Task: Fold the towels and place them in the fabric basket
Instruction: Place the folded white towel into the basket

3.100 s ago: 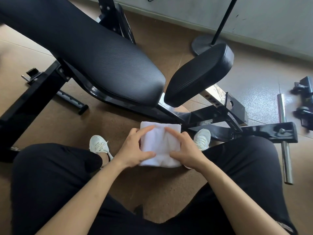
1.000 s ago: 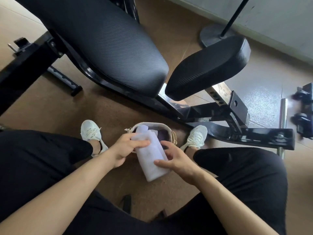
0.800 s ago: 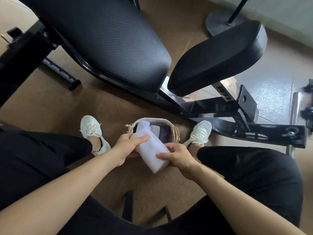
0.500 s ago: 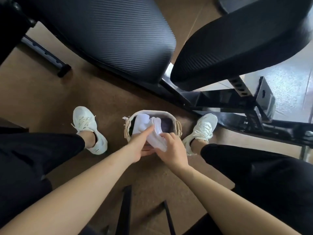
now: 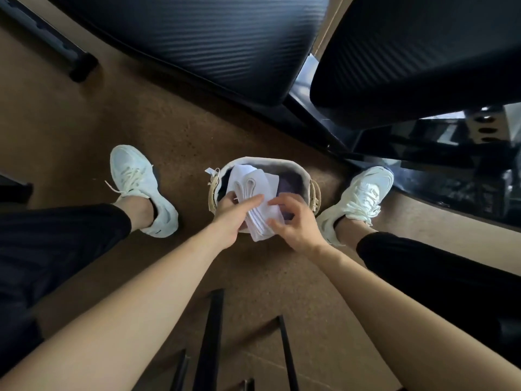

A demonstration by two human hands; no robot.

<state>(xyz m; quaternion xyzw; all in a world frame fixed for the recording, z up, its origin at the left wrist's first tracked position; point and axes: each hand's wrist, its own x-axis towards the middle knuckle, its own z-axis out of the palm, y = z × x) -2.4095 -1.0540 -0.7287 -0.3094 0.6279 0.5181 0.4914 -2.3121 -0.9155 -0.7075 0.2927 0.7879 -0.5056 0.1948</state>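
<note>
A small fabric basket (image 5: 298,172) with rope handles stands on the floor between my feet. A folded white towel (image 5: 260,190) lies slanted across its opening, the far end inside and the near end sticking out over the rim. My left hand (image 5: 232,214) grips the towel's left side, fingers laid across its top. My right hand (image 5: 294,221) pinches the towel's right edge with curled fingers. A purple towel (image 5: 290,183) lies deeper in the basket.
A black padded weight bench (image 5: 203,43) and its seat pad (image 5: 417,57) loom just beyond the basket. My white shoes (image 5: 141,187) (image 5: 358,198) flank it. Black chair legs (image 5: 208,340) cross the brown floor below my arms.
My head and both hands have gone down toward the floor. The folded towel has moved from my lap into the basket's opening, held by both hands throughout.
</note>
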